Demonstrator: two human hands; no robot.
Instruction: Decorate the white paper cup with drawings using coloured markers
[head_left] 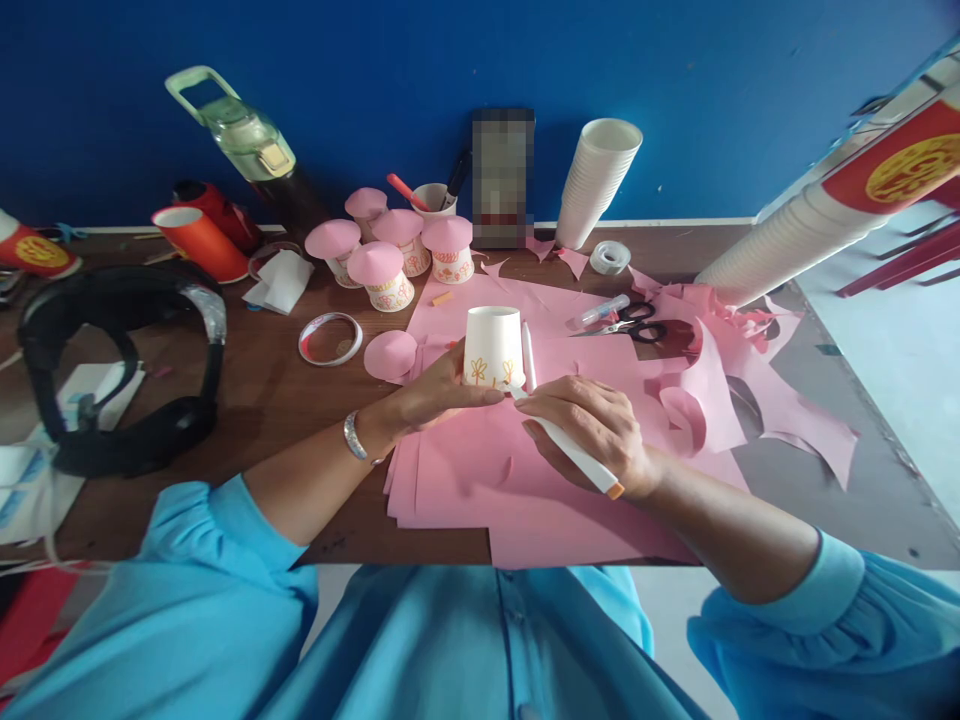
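Observation:
A white paper cup (pixel 493 343) stands upside down on pink paper sheets (pixel 480 480), with small orange flowers drawn near its rim. My left hand (pixel 435 388) steadies the cup from its left side. My right hand (pixel 592 425) grips a white marker (pixel 574 452) with an orange end, its tip touching the cup's lower right. Another white pen (pixel 528 355) lies just right of the cup. A pink paper circle (pixel 390 355) lies to the cup's left.
Several pink-capped paper cups (pixel 390 262) stand behind. Scissors (pixel 637 322), a glue stick (pixel 598 312) and a tape roll (pixel 610 257) lie to the right among pink scraps (pixel 757 390). Cup stacks (pixel 598 180), red cups (pixel 199 240), a bottle (pixel 244 135) and black headphones (pixel 120 360) surround them.

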